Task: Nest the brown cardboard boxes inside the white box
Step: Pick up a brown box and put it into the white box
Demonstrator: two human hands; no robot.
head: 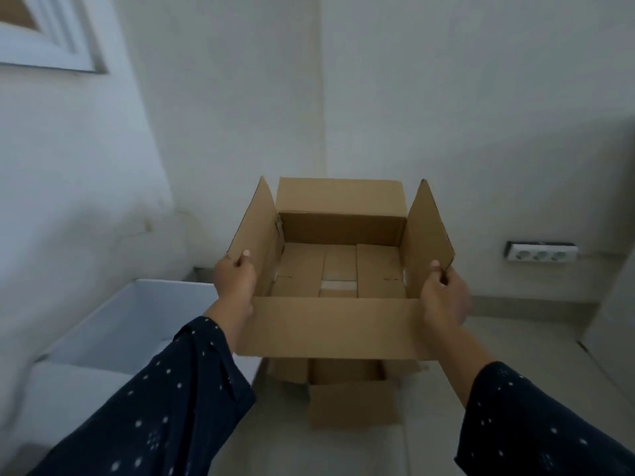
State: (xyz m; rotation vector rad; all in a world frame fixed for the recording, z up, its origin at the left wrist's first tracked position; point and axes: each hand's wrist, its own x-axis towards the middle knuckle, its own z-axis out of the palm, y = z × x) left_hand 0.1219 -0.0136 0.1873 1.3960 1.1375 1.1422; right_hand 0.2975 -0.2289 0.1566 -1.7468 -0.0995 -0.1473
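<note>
Gripping the open brown box (330,324) by its side flaps, left hand (235,280) and right hand (445,297) hold it up beside the white box (113,324), over another brown box (350,400).

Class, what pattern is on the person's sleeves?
Dark navy sleeves with small white dots, best in the head view.
</note>
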